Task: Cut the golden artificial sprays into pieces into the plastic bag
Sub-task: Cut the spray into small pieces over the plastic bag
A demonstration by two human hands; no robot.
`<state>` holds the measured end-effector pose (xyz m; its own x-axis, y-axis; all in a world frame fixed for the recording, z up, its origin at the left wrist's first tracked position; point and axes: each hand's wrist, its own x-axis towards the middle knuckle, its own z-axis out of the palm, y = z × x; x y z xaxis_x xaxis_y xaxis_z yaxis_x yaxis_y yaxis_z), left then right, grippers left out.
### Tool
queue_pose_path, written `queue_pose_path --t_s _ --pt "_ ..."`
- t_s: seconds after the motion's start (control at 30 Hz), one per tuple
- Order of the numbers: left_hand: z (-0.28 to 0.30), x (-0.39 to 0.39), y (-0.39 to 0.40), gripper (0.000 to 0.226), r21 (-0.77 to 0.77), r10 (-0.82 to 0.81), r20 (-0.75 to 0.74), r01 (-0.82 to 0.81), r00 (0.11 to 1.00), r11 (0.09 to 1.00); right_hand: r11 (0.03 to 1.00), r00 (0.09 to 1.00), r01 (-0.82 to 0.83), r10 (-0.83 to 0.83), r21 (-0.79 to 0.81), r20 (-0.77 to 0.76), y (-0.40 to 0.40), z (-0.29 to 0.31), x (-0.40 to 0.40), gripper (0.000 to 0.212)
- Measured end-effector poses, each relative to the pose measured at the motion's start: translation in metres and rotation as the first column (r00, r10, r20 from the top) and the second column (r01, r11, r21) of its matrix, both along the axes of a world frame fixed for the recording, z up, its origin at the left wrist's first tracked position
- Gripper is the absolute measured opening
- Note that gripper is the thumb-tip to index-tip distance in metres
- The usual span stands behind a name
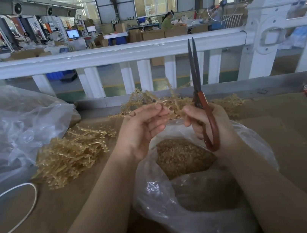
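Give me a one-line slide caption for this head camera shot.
Left hand holds a golden spray above the open plastic bag of cut pieces while the right hand holds scissors upright.

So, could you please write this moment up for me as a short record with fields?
setting: workshop bench by a white railing
left hand: pinches a golden spray above the bag
right hand: grips red-handled scissors, blades upright and nearly closed
plastic bag: open on the bench between the forearms, holding cut golden pieces
uncut stock: pile of golden sprays left of the bag, more behind the hands
other: large clear bag at far left, white cord at near left
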<state>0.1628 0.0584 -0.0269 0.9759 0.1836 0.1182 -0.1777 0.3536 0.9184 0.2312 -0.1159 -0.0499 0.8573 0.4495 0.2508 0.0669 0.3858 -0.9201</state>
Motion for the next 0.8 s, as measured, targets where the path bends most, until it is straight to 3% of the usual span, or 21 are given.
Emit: queue_pose_path --t_s 0.2,0.4,0.5,0.6,0.8 --pt "-0.0001 0.0001 0.0009 0.008 -0.029 -0.056 0.030 0.057 0.998 0.998 0.998 1.000 0.007 -0.006 0.068 -0.009 -0.0021 0.0004 0.0027 0.015" --pt "-0.0007 -0.0011 -0.0008 0.012 0.045 -0.097 0.029 0.096 0.995 0.994 0.998 1.000 -0.001 0.000 -0.058 -0.011 -0.0011 0.0021 -0.0011 0.035" --pt "-0.0005 -0.0018 -0.0014 0.018 0.028 -0.152 0.037 0.151 0.988 0.988 0.997 1.000 -0.022 0.022 -0.073 0.006 -0.0011 0.0036 -0.0028 0.016" --pt "-0.0001 -0.0005 -0.0001 0.028 -0.076 -0.197 0.098 0.204 0.976 0.976 0.999 0.999 -0.033 0.033 -0.025 -0.003 -0.0008 0.0031 -0.0007 0.019" --pt "-0.0031 0.0045 0.0028 0.043 -0.241 0.100 0.106 -0.072 0.989 0.968 0.997 0.999 -0.036 0.035 0.062 0.017 0.0001 -0.0004 0.0044 0.012"
